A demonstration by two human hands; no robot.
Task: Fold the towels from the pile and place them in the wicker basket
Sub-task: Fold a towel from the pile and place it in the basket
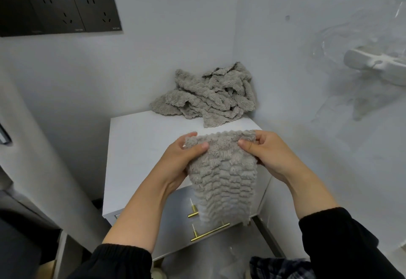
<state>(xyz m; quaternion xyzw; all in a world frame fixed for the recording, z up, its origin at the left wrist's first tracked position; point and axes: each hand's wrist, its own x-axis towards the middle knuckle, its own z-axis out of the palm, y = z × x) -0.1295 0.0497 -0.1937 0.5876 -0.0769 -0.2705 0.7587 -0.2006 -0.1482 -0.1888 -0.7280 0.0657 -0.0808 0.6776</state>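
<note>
Two black fabric sleeves (118, 261) reach in from the bottom edge, pushed up off bare forearms. Beyond them stands a white rectangular table (140, 144) with drawers in its front, set in the corner of pale walls. High on the left wall is a long black panel of power sockets (59, 11). At the table's back right corner, against the walls, lies the rumpled pile of grey, ridged fleece towels (211, 96), one edge trailing towards the front. One grey ridged towel (224, 175) of the same kind is held up over the table's near edge, well apart from the pile, and hangs down across the drawer fronts. The left hand (182, 160) has its grip on the towel's upper left corner, thumb on the near face and fingers behind; the right hand (272, 157) pinches the upper right corner the same way. Two slim brass bar handles (209, 232) show on the drawers, partly covered by the hanging cloth.
</note>
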